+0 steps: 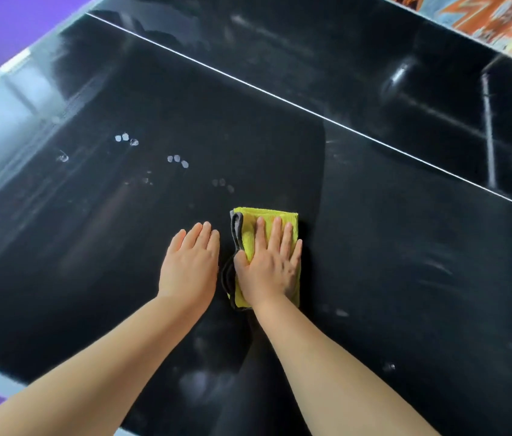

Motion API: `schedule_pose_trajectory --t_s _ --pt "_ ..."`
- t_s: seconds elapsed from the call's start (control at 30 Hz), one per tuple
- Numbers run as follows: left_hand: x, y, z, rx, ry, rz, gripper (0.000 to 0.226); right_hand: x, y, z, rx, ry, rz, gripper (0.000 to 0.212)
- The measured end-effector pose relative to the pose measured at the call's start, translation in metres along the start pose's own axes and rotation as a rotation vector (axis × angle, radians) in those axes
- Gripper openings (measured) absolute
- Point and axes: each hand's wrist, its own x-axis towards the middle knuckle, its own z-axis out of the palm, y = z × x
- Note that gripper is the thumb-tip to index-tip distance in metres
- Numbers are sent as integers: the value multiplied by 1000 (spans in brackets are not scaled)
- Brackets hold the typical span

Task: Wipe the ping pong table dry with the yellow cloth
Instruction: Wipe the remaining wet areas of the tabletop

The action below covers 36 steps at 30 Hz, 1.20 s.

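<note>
Cloth: folded yellow microfibre cloth (267, 215) w/ grey edge; lies flat mid-way across the glossy black ping pong bench (374, 247), on the near side of the thin white line (280, 99)
R hand: right hand (272, 269) palm-down on the cloth; fingers (276, 234) straight, close together, pressing, not pinching
L hand: left hand (190, 265) flat on bare bench just beside the cloth; fingers straight, together
Handling: prob. soft, light, limp; should slide easily on the slick top, may bunch; drive w/ flat palm over the middle; pinch the folded edge to lift
Wet spots: small water drops (177, 160) up-left of the cloth
</note>
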Motion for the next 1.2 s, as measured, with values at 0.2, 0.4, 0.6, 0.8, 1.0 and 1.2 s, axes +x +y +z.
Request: schedule_pose_trajectory --t_s 0.2,0.4,0.6,0.8,1.0,1.2 --pt "-76 -25 4 -10 29 63 63 -103 -23 29 10 10 -2 78" --pt "-143 -46 18 -30 6 89 62 -185 -42 52 27 49 -1 76" --pt "-181 -47 25 -52 10 118 61 -249 -44 65 16 -11 -36 72" --pt "-177 -32 21 -26 -58 170 60 -259 -21 61 8 -37 44 70" --pt "-141 -20 13 -26 -61 181 60 -192 -2 44 18 28 145 72" --pt "-82 7 11 -21 -136 137 67 -100 23 19 13 -4 129 79"
